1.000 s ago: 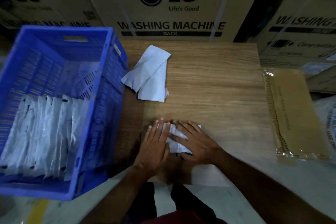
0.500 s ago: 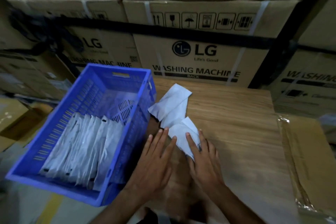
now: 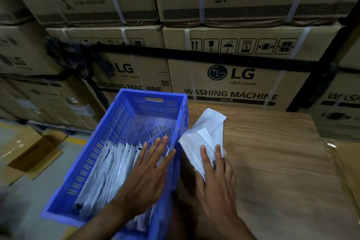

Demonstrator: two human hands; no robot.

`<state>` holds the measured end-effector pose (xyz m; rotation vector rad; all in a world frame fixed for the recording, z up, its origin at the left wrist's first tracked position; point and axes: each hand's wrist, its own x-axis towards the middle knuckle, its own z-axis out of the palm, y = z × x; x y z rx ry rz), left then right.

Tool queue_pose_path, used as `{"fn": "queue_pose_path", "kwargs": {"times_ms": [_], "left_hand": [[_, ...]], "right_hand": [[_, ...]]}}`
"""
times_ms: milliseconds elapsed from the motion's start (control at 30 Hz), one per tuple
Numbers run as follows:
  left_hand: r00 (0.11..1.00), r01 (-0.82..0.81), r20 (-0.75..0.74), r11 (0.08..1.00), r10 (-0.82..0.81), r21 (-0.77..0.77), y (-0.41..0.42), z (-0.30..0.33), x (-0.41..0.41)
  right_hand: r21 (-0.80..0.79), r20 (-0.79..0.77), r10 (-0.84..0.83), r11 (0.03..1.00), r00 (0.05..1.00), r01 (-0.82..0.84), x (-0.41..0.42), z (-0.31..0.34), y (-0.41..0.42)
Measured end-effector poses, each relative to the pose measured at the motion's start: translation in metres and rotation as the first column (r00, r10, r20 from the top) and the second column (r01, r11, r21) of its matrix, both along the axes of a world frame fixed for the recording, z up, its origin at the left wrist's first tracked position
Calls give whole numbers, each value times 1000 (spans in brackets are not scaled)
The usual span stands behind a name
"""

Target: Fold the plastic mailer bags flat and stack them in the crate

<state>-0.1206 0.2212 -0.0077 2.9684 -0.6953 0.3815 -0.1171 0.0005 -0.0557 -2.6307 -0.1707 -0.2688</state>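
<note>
Transfer step, judged from the layout: one folded mailer bag [image 3: 196, 146] is on its way from the tabletop [image 3: 272, 161] to the blue crate [image 3: 109, 132].

Right hand [image 3: 216, 177]: grip closed on the folded mailer bag, fingers extended along its upper face and the thumb apparently tucked beneath, though the thumb is hidden. The bag is held just beside the crate's right wall, above the tabletop edge. Whether it touches the wall cannot be determined.

Left hand [image 3: 150, 167]: grip empty, fingers straight and spread, positioned over the right half of the crate above the row of stacked bags [image 3: 103, 169]. Contact with the row cannot be confirmed; motion blur is present.

Stacked bags stand on edge in the near end of the crate; the far end shows bare floor. A second, unfolded mailer bag [image 3: 211, 122] lies on the tabletop beside the crate, partly behind the held bag.

Next move, as a judgement: lift the held bag over the crate wall, keep the fold pinched so it does not spring open, and set it against the existing row while the left hand steadies the row. The unfolded bag remains to be processed afterwards.
</note>
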Motion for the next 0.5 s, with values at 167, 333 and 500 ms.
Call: {"fn": "queue_pose_path", "kwargs": {"times_ms": [167, 333, 500], "left_hand": [[992, 102, -72, 994, -105, -38, 82, -21, 23], [923, 363, -123, 931, -364, -31, 131, -49, 39], [769, 616, -261, 786, -583, 58, 115, -66, 61]], "right_hand": [[-58, 10, -96, 994, 995, 96, -8, 7, 65], [-121, -20, -243, 964, 970, 238, -19, 10, 119], [-139, -26, -385, 915, 922, 378, -37, 22, 161]]}}
